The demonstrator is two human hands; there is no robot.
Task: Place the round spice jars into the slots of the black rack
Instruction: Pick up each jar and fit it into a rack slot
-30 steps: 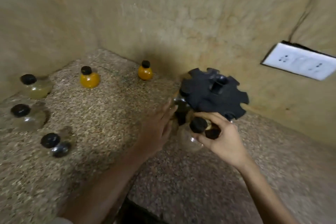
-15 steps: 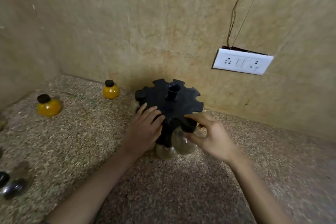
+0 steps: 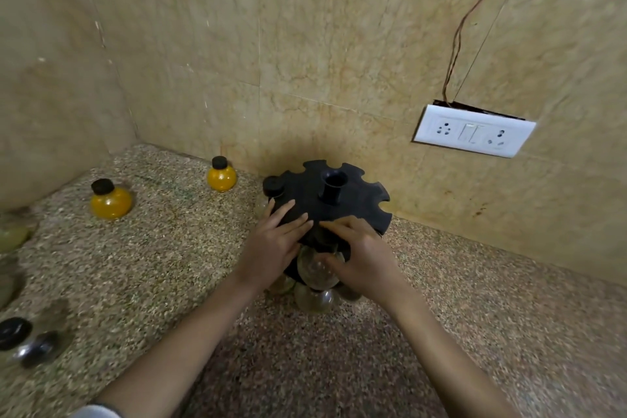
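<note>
Left hand (image 3: 271,244) lies flat, fingers straight, on the black rack (image 3: 356,193) near edge, right hand (image 3: 363,254) pinches the clear jar (image 3: 314,268) at the rack's near slot, nearest loose orange jar (image 3: 221,176) stands upright left of the rack, likelier the left hand's reach.

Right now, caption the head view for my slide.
Left hand rests on the black rack; right hand covers a clear jar at its front slot.

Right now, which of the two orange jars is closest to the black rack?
The orange jar by the back wall, just left of the black rack. The other orange jar stands much farther left, toward the corner.
</note>
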